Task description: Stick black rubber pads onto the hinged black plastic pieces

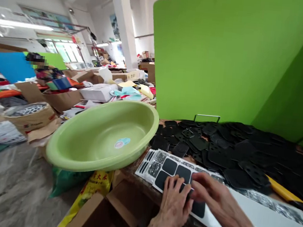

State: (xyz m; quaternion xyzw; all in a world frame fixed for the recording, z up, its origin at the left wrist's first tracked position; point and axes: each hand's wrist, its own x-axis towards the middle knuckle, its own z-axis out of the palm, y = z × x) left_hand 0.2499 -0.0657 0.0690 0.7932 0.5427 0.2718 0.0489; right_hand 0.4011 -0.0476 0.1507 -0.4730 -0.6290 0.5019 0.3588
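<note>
A white sheet [157, 188] with rows of black rounded-square stickers [169, 166] lies along the table's near edge. Over it, my left hand [172, 204] is closed with its fingers curled round a dark flat piece with a pale edge, mostly hidden by the fingers. Close against its fingertips, my right hand [211, 190] has thumb and fingers pinched together, slightly blurred; what lies between them cannot be made out. Behind both hands spreads a heap of black flat plates [198, 143], some with holes.
A large pale-green basin [84, 146] stands left of the sheets. Below the table edge are an open cardboard box [120, 210] and a yellow sack [93, 186]. A green partition [213, 55] rises behind the plates. Farther back, a person [44, 69] is among piled goods.
</note>
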